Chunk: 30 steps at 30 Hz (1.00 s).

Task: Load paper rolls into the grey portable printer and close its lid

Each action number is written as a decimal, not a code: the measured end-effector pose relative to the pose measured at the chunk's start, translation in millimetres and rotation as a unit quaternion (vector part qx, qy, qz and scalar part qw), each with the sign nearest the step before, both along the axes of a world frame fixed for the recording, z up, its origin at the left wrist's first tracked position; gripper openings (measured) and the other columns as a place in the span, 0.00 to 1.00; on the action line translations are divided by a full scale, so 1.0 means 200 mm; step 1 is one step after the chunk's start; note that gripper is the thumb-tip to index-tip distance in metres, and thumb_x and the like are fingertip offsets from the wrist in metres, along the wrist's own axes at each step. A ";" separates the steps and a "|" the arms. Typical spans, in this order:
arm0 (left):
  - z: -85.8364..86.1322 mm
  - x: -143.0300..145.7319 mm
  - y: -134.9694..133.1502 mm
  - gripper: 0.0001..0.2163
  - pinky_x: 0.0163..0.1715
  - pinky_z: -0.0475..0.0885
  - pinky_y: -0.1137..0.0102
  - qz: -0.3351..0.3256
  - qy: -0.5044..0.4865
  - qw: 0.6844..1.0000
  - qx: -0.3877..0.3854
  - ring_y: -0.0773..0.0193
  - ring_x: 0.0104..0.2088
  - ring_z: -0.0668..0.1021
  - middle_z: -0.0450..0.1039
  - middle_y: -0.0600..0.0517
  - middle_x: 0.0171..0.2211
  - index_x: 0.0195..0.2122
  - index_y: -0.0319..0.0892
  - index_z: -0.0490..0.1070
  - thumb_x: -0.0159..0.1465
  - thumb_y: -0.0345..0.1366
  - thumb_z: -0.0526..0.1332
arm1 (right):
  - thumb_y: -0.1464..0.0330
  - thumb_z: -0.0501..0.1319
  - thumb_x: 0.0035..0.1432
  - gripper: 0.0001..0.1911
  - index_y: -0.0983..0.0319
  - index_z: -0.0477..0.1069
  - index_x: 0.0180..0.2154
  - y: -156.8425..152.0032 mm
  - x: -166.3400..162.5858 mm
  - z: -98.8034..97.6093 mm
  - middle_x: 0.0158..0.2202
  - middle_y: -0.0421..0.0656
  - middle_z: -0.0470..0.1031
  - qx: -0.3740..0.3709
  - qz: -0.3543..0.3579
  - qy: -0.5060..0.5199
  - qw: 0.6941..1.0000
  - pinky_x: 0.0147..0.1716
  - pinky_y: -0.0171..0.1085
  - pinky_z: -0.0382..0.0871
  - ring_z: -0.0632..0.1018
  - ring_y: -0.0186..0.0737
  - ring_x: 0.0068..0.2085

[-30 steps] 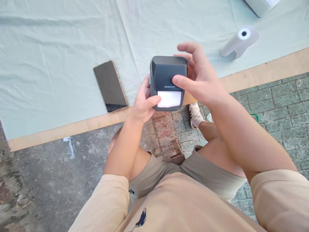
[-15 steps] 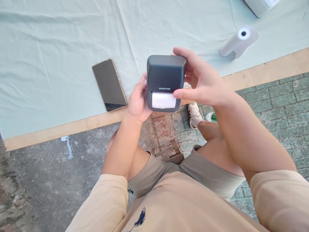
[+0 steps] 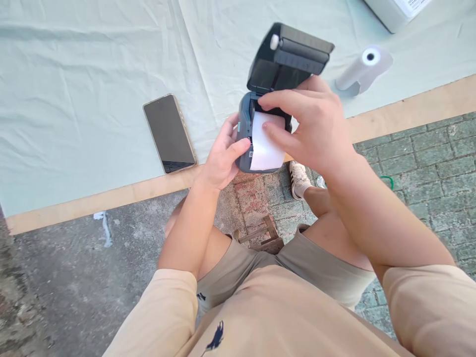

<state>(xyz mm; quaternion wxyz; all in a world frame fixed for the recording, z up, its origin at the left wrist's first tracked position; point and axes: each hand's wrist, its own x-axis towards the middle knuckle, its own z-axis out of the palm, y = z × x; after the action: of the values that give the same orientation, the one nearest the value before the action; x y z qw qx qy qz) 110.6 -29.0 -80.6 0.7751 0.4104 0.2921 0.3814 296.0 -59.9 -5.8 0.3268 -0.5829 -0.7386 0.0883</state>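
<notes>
My left hand point(image 3: 225, 156) is closed around the left side of a small black label printer point(image 3: 243, 161), its thumb on the printer's edge. The printer's lid point(image 3: 286, 57) stands raised at the far side, with a black roller on its underside. White label paper point(image 3: 269, 148) runs out of the compartment over the front edge. My right hand point(image 3: 310, 121) reaches into the compartment from the right. Its thumb presses the paper and its index finger is curled at the paper's far end; the other fingers are partly hidden behind the lid.
A phone point(image 3: 169, 134) lies on the cloth-covered table point(image 3: 92, 99) left of my hands. To the right stands a white paper roll point(image 3: 357, 72) with a loose end. A white box point(image 3: 396, 15) is at the top right. A wooden stool point(image 3: 266, 235) shows between my legs.
The printer's lid has swung up, baring the compartment and paper. My right hand has moved from the lid to the paper. My left thumb has shifted onto the printer's rim.
</notes>
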 end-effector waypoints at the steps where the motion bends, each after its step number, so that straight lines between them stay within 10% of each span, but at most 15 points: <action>1: 0.00 0.00 0.00 0.31 0.56 0.80 0.54 -0.006 -0.002 1.000 0.002 0.41 0.67 0.74 0.78 0.50 0.52 0.56 0.52 0.70 0.56 0.56 0.74 | 0.71 0.61 0.58 0.14 0.52 0.77 0.44 0.00 0.00 0.02 0.39 0.44 0.83 -0.038 -0.003 -0.044 0.998 0.47 0.55 0.71 0.79 0.55 0.43; 6: 0.00 0.00 -0.02 0.27 0.47 0.81 0.62 -0.022 -0.009 1.000 0.018 0.46 0.60 0.80 0.79 0.49 0.52 0.57 0.50 0.72 0.60 0.52 0.73 | 0.72 0.61 0.56 0.09 0.54 0.73 0.39 0.00 -0.03 0.09 0.36 0.47 0.80 -0.166 -0.011 -0.151 0.975 0.48 0.60 0.68 0.78 0.63 0.47; 11: 0.01 0.02 -0.02 0.20 0.33 0.77 0.72 0.043 -0.024 0.998 -0.033 0.57 0.47 0.85 0.81 0.53 0.41 0.52 0.49 0.74 0.62 0.48 0.71 | 0.67 0.69 0.49 0.15 0.52 0.69 0.39 -0.02 0.01 0.10 0.39 0.43 0.78 -0.113 -0.033 0.134 0.984 0.46 0.52 0.70 0.76 0.53 0.44; 15: 0.02 0.02 0.01 0.15 0.42 0.81 0.69 0.074 -0.040 0.993 -0.086 0.60 0.41 0.85 0.82 0.53 0.39 0.48 0.45 0.75 0.64 0.48 0.67 | 0.58 0.68 0.47 0.20 0.51 0.69 0.43 -0.01 0.15 -0.01 0.33 0.39 0.73 -0.148 -0.064 0.538 0.828 0.30 0.43 0.66 0.72 0.43 0.33; 20: 0.06 0.02 0.02 0.18 0.41 0.82 0.69 0.105 -0.055 0.983 -0.140 0.61 0.39 0.85 0.84 0.50 0.40 0.42 0.41 0.78 0.71 0.49 0.54 | 0.56 0.68 0.47 0.19 0.54 0.70 0.40 0.04 0.29 -0.19 0.34 0.40 0.72 -0.237 -0.109 0.643 0.720 0.23 0.38 0.64 0.72 0.40 0.31; 25: 0.07 0.02 0.02 0.17 0.43 0.82 0.67 0.093 -0.052 0.986 -0.131 0.59 0.43 0.85 0.85 0.50 0.41 0.42 0.42 0.78 0.70 0.49 0.55 | 0.56 0.76 0.47 0.25 0.51 0.66 0.41 0.06 0.30 -0.29 0.35 0.37 0.70 -0.164 -0.092 0.576 0.796 0.33 0.40 0.74 0.74 0.41 0.37; 30: 0.06 0.03 0.01 0.15 0.45 0.82 0.66 0.089 -0.036 0.990 -0.099 0.55 0.50 0.84 0.84 0.49 0.46 0.41 0.44 0.77 0.68 0.50 0.58 | 0.61 0.74 0.52 0.21 0.51 0.65 0.42 0.07 0.28 -0.25 0.39 0.39 0.70 -0.052 -0.112 0.314 0.941 0.53 0.51 0.72 0.74 0.45 0.43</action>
<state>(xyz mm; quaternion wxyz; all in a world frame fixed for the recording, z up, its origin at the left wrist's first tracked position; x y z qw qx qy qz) 115.7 -26.1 -67.7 0.7849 0.2898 0.3362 0.4323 351.9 -46.6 -56.6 0.5188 -0.6211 -0.5227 0.2680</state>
